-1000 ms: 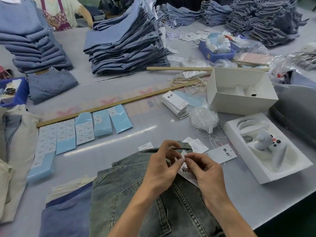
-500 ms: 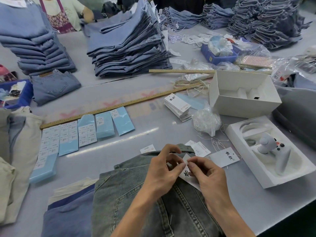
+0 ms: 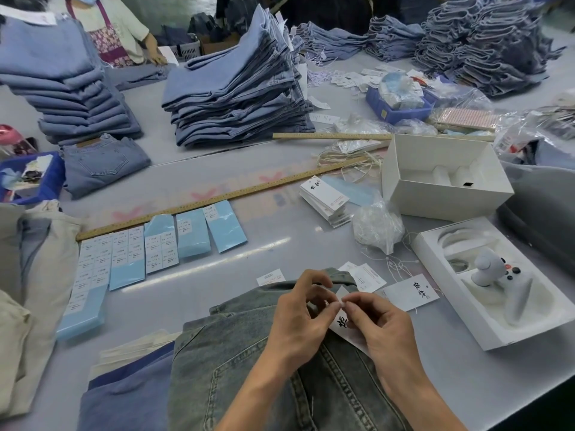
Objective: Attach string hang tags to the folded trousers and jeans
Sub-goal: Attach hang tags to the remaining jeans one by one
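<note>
Grey-green folded jeans point(image 3: 236, 362) lie at the table's near edge, waistband away from me. Over the waistband, my left hand point(image 3: 298, 325) and my right hand point(image 3: 379, 325) meet fingertip to fingertip, pinching the top of a white hang tag point(image 3: 342, 321) with black characters. The tag's thin string is hidden between my fingers. Another white hang tag point(image 3: 410, 293) lies loose just right of the waistband. A stack of hang tags point(image 3: 326, 197) sits further back, beside a clear bag of strings point(image 3: 376, 225).
Blue label sheets point(image 3: 155, 244) line a long wooden ruler point(image 3: 217, 200). Tall piles of folded blue jeans point(image 3: 239, 88) fill the far side. Two open white boxes point(image 3: 441, 172) stand right, one holding a white controller point(image 3: 491, 272). A person point(image 3: 115, 29) works across the table.
My fingertips have closed in on the top of the tag, above the waistband. The view has shifted slightly; the jeans stay put.
</note>
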A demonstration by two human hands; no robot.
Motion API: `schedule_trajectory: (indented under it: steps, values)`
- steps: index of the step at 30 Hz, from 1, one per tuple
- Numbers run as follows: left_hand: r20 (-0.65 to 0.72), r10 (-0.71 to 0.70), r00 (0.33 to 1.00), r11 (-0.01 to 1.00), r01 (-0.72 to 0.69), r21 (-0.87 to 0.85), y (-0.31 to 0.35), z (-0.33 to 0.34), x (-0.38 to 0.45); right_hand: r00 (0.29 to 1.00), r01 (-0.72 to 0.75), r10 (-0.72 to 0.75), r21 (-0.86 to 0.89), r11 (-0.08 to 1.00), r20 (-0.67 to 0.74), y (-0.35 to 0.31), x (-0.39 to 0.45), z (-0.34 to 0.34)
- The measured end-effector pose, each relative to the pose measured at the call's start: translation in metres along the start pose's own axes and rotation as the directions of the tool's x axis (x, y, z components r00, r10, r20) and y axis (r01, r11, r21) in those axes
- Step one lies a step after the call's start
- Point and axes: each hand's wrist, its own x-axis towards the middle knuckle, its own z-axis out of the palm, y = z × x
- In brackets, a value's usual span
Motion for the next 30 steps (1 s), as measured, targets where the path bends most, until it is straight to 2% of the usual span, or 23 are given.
schedule_trajectory:
  steps: [6, 17, 22, 26, 30]
  values:
    - [-0.017, -0.023, 1.000, 0.999, 0.022, -0.041, -0.001, -0.001, -0.001, 0.998, 0.016, -0.018, -0.027, 0.999, -0.052, 0.002, -0.001, 0.000]
    - [0.035, 0.003, 0.999, 1.000, -0.004, 0.008, -0.002, -0.001, 0.000, 0.999, 0.007, -0.009, -0.059, 0.998, -0.035, -0.004, -0.002, 0.002]
    - [0.012, -0.003, 1.000, 1.000, 0.004, -0.024, -0.006, 0.001, 0.000, 1.000, 0.009, -0.010, -0.044, 0.999, -0.022, -0.009, -0.004, 0.004]
    - [-0.023, 0.030, 0.999, 0.999, -0.031, -0.036, -0.012, -0.007, 0.005, 0.999, -0.026, 0.025, 0.023, 0.999, 0.047, -0.015, -0.007, 0.001]
    - [0.037, 0.001, 0.999, 0.999, 0.000, -0.036, -0.016, -0.010, 0.008, 0.999, 0.008, -0.009, 0.008, 1.000, 0.041, -0.017, -0.010, 0.001]
